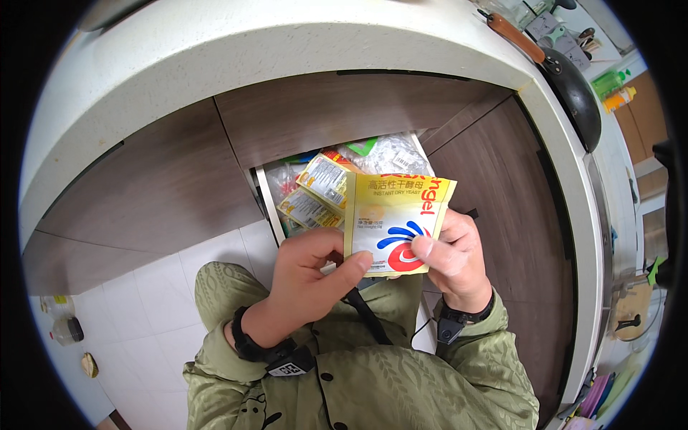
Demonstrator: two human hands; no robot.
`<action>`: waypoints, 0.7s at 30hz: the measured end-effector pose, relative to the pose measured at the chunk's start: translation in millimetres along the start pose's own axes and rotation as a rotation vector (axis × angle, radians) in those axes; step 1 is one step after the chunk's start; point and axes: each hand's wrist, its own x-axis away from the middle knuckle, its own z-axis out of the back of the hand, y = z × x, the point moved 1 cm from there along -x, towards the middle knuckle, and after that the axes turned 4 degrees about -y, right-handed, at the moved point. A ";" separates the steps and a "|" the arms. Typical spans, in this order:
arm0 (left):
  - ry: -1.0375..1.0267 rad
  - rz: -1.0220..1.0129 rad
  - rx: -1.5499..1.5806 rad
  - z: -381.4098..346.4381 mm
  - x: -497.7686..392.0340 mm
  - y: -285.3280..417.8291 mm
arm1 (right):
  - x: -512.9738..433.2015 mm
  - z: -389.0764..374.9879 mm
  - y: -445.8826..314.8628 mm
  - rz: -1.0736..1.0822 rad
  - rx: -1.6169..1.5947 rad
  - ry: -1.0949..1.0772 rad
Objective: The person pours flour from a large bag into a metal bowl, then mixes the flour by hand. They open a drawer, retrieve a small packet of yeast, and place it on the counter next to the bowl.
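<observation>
Both my hands hold a yellow and white packet of Angel instant dry yeast [395, 226] upright, its printed front facing me, above an open drawer [269, 204]. My left hand [312, 279] pinches its lower left corner, thumb in front. My right hand [457, 255] grips the lower right edge, also with the thumb in front and the fingers behind. In the drawer lie two similar yellow packets, an upper one [325, 180] and a lower one [309, 208]. Clear plastic packaging [395, 153] with a barcode fills the drawer's back right. The packet hides part of the drawer.
A pale countertop [269, 48] curves above brown cabinet fronts [161, 177]. On the counter at the right are a black wok [572, 97] with a wooden handle, a green bottle [607, 83] and a yellow bottle [619, 100]. Jars [67, 330] stand at the far left.
</observation>
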 end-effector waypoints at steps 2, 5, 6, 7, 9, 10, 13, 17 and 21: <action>0.008 -0.001 -0.028 1.0 0.2 1.2 | 2.1 -2.1 1.6 -0.045 0.055 0.002; 0.015 0.011 -0.018 1.5 1.0 3.1 | 2.7 -5.0 5.1 -0.031 0.165 -0.011; 0.013 0.011 0.015 1.4 1.4 3.6 | 3.4 -6.2 7.0 -0.035 0.155 0.025; 0.012 0.023 -0.013 1.6 1.5 4.2 | 4.3 -6.4 7.2 -0.045 0.160 0.033; 0.000 0.031 0.004 1.6 1.2 5.8 | 6.9 -6.3 6.2 -0.065 0.172 0.052; -0.010 0.047 0.001 1.7 1.0 6.7 | 7.7 -6.4 5.5 -0.056 0.187 0.057; -0.038 0.086 0.054 1.6 -1.0 9.8 | 8.8 -7.7 3.2 -0.037 0.215 0.075; -0.057 0.119 0.121 -2.8 -3.9 12.1 | 8.1 -9.6 3.8 -0.037 0.223 0.091; -0.060 0.118 0.105 -7.5 -5.3 11.6 | 9.7 -9.9 8.3 -0.050 0.215 0.096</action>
